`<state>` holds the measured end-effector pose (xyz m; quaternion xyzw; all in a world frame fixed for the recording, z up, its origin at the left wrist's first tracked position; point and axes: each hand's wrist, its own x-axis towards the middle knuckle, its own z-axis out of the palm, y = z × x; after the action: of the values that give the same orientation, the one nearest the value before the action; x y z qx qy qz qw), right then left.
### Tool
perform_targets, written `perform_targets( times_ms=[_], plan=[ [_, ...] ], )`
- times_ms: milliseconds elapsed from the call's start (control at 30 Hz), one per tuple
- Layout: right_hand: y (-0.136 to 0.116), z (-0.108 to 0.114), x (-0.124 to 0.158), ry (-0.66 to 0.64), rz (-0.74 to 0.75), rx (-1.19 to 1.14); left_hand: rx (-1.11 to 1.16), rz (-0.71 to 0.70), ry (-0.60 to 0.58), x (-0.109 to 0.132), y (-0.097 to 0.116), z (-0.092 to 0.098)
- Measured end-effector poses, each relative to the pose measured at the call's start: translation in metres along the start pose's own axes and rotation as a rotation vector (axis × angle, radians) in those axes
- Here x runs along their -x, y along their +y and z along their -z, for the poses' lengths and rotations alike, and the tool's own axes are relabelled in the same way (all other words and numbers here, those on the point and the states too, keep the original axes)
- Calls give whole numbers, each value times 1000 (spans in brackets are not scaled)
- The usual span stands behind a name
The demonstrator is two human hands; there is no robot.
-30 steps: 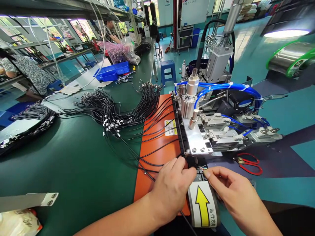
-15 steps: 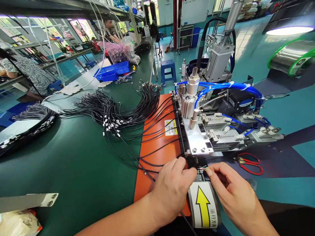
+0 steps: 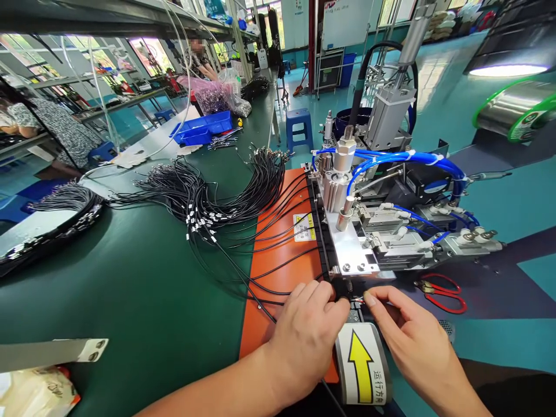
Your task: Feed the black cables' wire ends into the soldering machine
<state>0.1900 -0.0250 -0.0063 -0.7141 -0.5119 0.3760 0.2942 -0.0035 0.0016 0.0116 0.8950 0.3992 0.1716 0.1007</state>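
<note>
At the near end of a metal machine point(image 3: 347, 243), my left hand point(image 3: 306, 336) is closed on a black cable point(image 3: 330, 392), whose lower length trails out beneath it. The gripped part is hidden behind my fingers. Thin coloured wires point(image 3: 358, 300) stick out at the cable's end, and my right hand point(image 3: 414, 339) pinches their tips between thumb and forefinger. Both hands are just above a curved guide with a yellow arrow label point(image 3: 360, 365). Further black cables point(image 3: 286, 266) run over an orange plate point(image 3: 273, 255) into the machine's side.
A bundle of black cables point(image 3: 191, 191) lies on the green table point(image 3: 130, 313). Red-handled cutters point(image 3: 443, 292) rest right of the machine. A solder spool point(image 3: 516, 110) is at the upper right. Blue bins point(image 3: 204, 127) stand farther back. Two other people are at the left.
The whole view has shifted slightly right and down. Both hands keep nearly the same place and grip on the cable and its wires.
</note>
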Motion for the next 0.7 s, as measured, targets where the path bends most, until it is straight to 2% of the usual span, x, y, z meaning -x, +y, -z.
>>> perform_targets(
  times_ms=[233, 500, 633, 700],
  plan=[
    [4, -4, -2, -10, 80, 29, 1, 27, 14, 5, 2, 4],
    [0, -3, -5, -84, -26, -107, -73, 56, -6, 3, 5, 13],
    [3, 11, 20, 46, -96, -46, -50, 70, -36, 5, 7, 16],
    [3, 18, 45, 5, -74, -26, -50, 80, -42, 5, 9, 16]
  ],
)
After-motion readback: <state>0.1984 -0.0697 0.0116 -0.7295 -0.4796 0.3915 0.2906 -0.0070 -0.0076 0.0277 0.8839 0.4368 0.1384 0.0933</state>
